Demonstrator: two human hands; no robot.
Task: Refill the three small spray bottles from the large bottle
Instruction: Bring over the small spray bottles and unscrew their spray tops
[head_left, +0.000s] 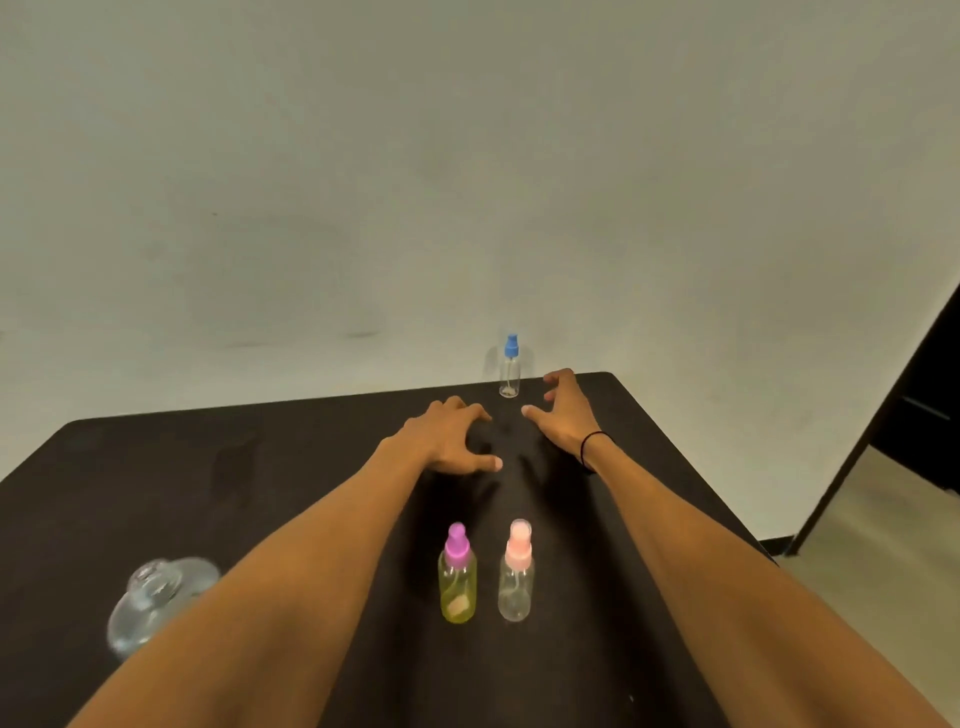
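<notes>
Both arms stretch far across the bench (208, 467); left hand (449, 434) and right hand (563, 410) hover, each grip open and empty, near the blue-capped bottle (510, 369).

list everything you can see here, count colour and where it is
blue-capped spray bottle: 1, clear body with blue top, upright at the far edge of the table, just beyond the hands
purple-capped spray bottle: 1, yellow-green body with purple top, upright near the front, between the forearms
pink-capped spray bottle: 1, clear body with pink top, upright right beside the purple-capped one, on its right
large bottle: 1, clear, at the near left of the table, partly hidden by the left forearm
table: 1, black, against the wall
wall: 1, off-white, behind the table
left hand: 1, open, empty, stretched out over the table
right hand: 1, open, empty, near the blue-capped bottle, black band on the wrist
</notes>
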